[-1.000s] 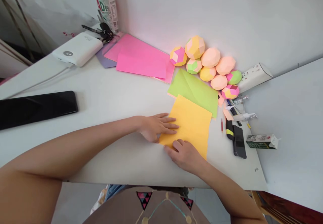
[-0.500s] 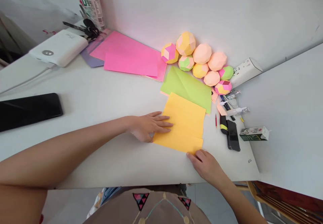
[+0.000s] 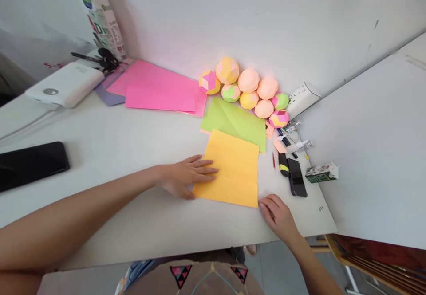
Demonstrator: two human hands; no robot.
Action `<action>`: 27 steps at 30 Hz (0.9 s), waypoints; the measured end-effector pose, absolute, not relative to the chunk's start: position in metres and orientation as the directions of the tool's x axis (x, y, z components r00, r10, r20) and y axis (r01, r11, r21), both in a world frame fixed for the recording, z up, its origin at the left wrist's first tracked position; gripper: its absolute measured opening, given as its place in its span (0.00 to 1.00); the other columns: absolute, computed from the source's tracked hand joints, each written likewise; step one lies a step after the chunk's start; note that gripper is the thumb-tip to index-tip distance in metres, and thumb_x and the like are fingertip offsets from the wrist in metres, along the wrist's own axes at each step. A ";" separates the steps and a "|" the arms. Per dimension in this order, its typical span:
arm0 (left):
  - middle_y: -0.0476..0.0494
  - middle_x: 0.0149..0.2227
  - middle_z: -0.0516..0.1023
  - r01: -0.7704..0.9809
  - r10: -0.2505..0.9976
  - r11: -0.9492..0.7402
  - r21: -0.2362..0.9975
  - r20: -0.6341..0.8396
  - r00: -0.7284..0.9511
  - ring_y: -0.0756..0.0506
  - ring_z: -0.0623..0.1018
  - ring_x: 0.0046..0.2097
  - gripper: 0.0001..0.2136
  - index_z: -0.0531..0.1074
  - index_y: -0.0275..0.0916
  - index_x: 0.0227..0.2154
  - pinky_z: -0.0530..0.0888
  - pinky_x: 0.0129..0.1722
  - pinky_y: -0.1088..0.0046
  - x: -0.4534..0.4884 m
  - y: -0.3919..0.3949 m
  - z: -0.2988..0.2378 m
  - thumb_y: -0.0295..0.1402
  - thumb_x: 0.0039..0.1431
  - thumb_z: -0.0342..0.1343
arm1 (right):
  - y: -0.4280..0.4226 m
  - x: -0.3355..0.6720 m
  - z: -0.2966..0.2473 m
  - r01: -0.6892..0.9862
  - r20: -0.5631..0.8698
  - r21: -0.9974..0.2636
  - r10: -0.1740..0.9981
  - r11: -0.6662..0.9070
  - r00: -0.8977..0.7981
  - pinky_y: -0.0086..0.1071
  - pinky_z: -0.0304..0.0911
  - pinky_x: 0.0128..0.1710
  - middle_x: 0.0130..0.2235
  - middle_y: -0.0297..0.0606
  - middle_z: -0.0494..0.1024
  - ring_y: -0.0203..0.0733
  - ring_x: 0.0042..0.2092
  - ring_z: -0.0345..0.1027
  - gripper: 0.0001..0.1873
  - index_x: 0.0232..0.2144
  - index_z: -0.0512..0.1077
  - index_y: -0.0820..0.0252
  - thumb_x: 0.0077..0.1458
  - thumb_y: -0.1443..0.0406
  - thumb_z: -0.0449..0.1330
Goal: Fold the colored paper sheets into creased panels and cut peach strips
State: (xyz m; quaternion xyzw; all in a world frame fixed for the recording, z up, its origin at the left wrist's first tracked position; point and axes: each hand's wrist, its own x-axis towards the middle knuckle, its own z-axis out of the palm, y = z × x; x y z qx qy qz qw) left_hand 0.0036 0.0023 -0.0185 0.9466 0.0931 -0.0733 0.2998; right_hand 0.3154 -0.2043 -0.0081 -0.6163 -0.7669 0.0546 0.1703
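A square yellow sheet of paper (image 3: 234, 166) lies on the white table, with faint creases across it and a small notch on its right edge. My left hand (image 3: 186, 175) rests flat on its left side, fingers spread over the paper and thumb by the lower left corner. Just beyond the lower right corner sits my right hand (image 3: 278, 215), its fingers curled together; nothing shows between them. The far edge of the yellow sheet overlaps a creased green sheet of paper (image 3: 233, 116).
Pink sheets (image 3: 159, 95) lie at the back left beside a white power bank (image 3: 66, 84) and a bottle (image 3: 103, 24). Several faceted paper balls (image 3: 248, 80) line the wall. A black phone (image 3: 33, 164) is far left; another phone (image 3: 297, 177) and a carton (image 3: 322, 172) stand right.
My right hand has slid from the sheet's lower edge to just outside its lower right corner. The lower strip of yellow paper now lies flatter. My left hand stays on the sheet; the view has shifted.
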 end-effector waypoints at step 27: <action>0.44 0.33 0.75 0.274 0.636 -0.754 0.596 0.560 0.530 0.49 0.75 0.33 0.08 0.72 0.40 0.36 0.74 0.30 0.73 0.040 -0.056 0.001 0.27 0.62 0.47 | -0.083 0.223 0.000 0.775 0.657 -0.356 0.729 0.523 -0.190 0.37 0.64 0.36 0.31 0.37 0.68 0.42 0.38 0.64 0.08 0.27 0.65 0.56 0.55 0.63 0.60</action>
